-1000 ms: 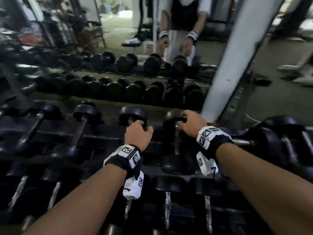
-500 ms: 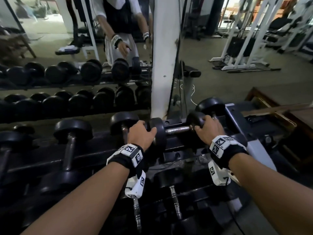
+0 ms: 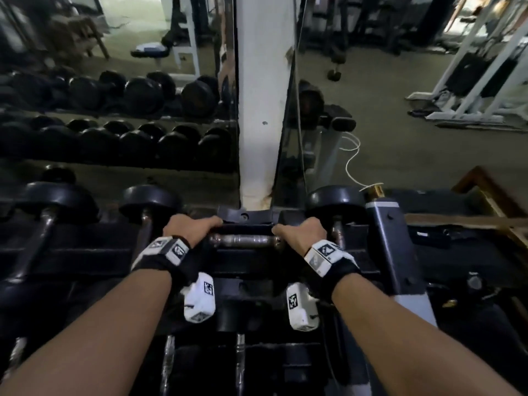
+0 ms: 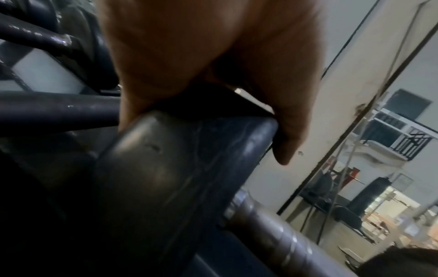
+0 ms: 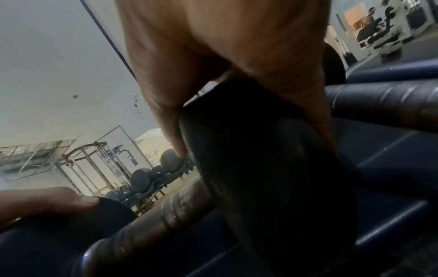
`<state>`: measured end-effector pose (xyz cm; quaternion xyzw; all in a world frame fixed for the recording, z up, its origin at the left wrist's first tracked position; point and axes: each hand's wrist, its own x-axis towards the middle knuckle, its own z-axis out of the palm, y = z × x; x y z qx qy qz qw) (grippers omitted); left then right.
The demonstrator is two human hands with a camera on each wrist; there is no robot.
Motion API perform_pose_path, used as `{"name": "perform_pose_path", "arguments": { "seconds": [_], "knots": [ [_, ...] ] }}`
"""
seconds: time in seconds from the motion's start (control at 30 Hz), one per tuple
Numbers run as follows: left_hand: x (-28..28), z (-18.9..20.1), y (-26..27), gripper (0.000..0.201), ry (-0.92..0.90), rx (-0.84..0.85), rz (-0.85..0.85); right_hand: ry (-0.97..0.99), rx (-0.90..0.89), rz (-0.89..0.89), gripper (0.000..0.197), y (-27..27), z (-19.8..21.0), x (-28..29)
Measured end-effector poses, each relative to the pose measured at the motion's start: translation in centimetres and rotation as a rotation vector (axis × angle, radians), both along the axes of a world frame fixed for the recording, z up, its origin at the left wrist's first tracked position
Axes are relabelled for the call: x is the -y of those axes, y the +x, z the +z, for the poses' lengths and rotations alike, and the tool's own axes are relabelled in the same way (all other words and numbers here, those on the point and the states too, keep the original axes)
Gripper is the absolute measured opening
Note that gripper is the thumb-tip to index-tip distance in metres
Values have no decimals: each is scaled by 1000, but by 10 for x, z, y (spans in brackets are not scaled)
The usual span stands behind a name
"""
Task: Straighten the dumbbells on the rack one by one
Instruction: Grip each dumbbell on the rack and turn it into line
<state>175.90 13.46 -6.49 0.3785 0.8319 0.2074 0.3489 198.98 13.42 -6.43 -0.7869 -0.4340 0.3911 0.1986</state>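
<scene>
A black dumbbell lies crosswise on the top tier of the rack (image 3: 71, 261), and its steel handle (image 3: 244, 240) shows between my hands. My left hand (image 3: 190, 228) grips its left head, and my right hand (image 3: 303, 232) grips its right head. In the left wrist view, my fingers (image 4: 284, 131) curl over the rim of the black head (image 4: 177, 168), with the handle (image 4: 272, 234) running off to the lower right. In the right wrist view, my fingers (image 5: 170, 121) wrap the other head (image 5: 260, 150).
Other dumbbells (image 3: 148, 201) (image 3: 334, 201) stand lengthwise on the same tier on both sides, and more lie on the lower tier (image 3: 240, 352). A white pillar (image 3: 263, 95) and a mirror (image 3: 114, 95) rise behind the rack. The rack's end post (image 3: 391, 252) and a wooden frame (image 3: 485, 190) are at right.
My hands left two separate dumbbell heads and took hold of the two ends of the crosswise dumbbell. The head view swung right, and the dumbbell now lies level in front of the pillar.
</scene>
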Motion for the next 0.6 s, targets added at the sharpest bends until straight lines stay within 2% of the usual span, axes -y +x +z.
{"name": "perform_pose_path", "arguments": {
  "seconds": [0.1,0.13,0.27,0.33,0.4,0.5,0.6],
  "knots": [
    [-8,0,-3,105,-21,34,-15,-6,-77,-47,78,2,-3,-4],
    [-8,0,-4,104,-13,57,-24,-15,-99,-58,78,3,-2,-4],
    [-5,8,-2,51,-26,111,-23,-18,-104,-44,52,4,2,-5],
    [-1,6,-3,49,-16,106,-9,-3,-91,-57,47,3,2,-2],
    [4,6,-3,52,12,108,6,15,-77,-72,55,1,1,2],
    [13,2,-5,60,35,132,17,57,-49,-110,78,-4,-6,11],
    [19,-2,-6,65,61,141,29,100,-49,-136,90,-8,-6,17]
  ]
}}
